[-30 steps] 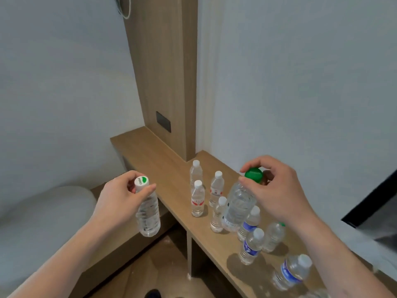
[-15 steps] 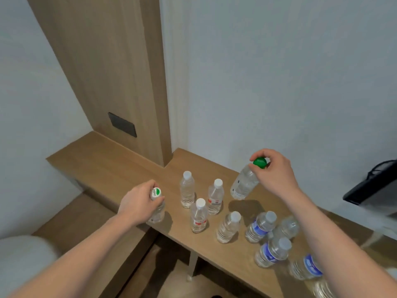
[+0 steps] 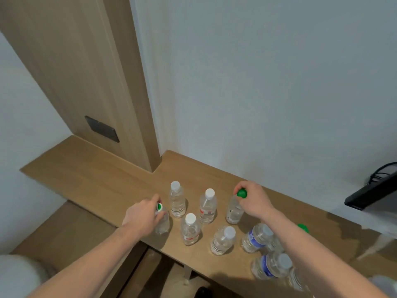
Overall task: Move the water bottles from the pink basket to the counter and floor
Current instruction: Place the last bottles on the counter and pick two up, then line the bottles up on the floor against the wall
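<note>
My left hand (image 3: 143,215) grips the top of a small clear bottle with a green-and-white cap (image 3: 162,222) that stands at the wooden counter's (image 3: 103,179) front edge. My right hand (image 3: 254,201) grips the green cap of a taller clear bottle (image 3: 233,210) that stands upright on the counter. Between and around them stand several white-capped bottles, such as a far one (image 3: 177,198) and a red-labelled one (image 3: 190,230). Blue-labelled bottles (image 3: 255,237) sit under my right forearm. The pink basket is out of view.
A wooden wall panel (image 3: 86,82) with a dark socket plate (image 3: 102,129) rises behind the counter. A black device (image 3: 371,192) with cables sits at the right. A lower wooden step (image 3: 64,229) and floor lie below the counter; another green cap (image 3: 303,227) shows beyond my right arm.
Both hands have lowered their bottles onto the counter: the left one at the front edge, the right one set upright beside the white-capped row. The camera has tilted closer to the counter.
</note>
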Action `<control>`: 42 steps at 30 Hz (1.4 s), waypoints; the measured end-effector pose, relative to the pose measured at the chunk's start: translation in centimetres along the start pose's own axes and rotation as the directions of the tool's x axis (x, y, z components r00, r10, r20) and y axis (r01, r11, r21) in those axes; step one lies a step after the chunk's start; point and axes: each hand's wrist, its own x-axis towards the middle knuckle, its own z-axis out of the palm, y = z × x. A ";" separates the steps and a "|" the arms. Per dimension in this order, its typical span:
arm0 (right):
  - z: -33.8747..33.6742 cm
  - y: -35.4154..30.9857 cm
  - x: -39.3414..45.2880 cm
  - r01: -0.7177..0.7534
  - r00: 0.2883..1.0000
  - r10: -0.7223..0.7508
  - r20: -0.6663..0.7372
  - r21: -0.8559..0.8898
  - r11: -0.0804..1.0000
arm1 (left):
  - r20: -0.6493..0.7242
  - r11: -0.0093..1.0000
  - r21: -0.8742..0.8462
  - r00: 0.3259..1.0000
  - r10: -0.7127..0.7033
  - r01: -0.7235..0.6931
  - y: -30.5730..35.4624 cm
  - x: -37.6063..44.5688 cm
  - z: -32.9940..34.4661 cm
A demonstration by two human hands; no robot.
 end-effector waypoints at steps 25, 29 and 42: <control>-1.5 -3.9 -0.3 0.079 0.996 -0.078 0.033 -0.034 0.996 | 0.215 0.788 0.153 0.798 0.563 -0.597 8.6 0.6 -4.7; 0.0 -5.4 1.0 0.107 0.986 -0.092 0.136 -0.109 0.988 | 0.134 0.805 0.004 0.798 0.587 -0.593 7.7 1.3 -11.4; 3.2 -9.1 4.3 0.020 0.987 0.012 0.162 -0.196 0.980 | -0.151 0.756 -0.240 0.793 0.591 -0.609 5.1 14.5 -24.5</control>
